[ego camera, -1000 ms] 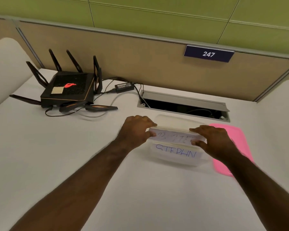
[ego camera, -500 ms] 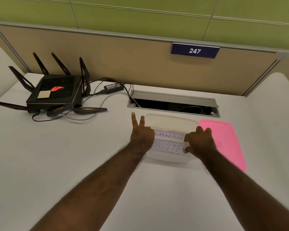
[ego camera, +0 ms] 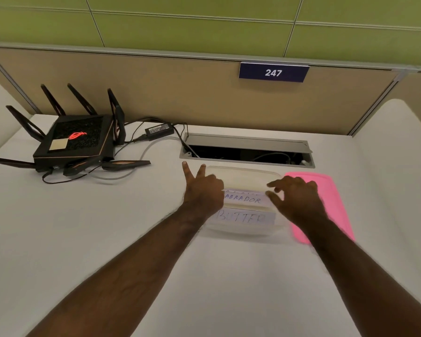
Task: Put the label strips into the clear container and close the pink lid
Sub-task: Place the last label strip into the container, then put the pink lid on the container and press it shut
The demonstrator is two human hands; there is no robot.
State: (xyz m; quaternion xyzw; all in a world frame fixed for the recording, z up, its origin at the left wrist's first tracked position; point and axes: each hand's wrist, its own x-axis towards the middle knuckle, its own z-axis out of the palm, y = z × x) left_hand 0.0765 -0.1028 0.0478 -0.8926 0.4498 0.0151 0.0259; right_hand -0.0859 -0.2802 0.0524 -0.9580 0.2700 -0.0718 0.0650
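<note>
The clear container (ego camera: 244, 171) stands on the white desk below the cable hatch. White label strips (ego camera: 244, 200) reading "LABRADOR" and "BUTTER" sit inside it, the lower one seen through the front wall. My left hand (ego camera: 201, 192) covers the strips' left end, thumb side pinched on them and two outer fingers stretched out. My right hand (ego camera: 295, 199) hovers at the strips' right end with fingers spread, holding nothing. The pink lid (ego camera: 327, 188) lies flat on the desk just right of the container, partly under my right wrist.
A black router (ego camera: 75, 139) with several antennas and cables sits at the back left. A power brick (ego camera: 159, 129) lies beside it. An open cable hatch (ego camera: 247, 152) is set into the desk right behind the container. A partition wall bears a "247" sign (ego camera: 273, 72).
The strips have gone down from above the rim into the container. My right hand has let go of their right end and spread its fingers. The left hand stays on the left end.
</note>
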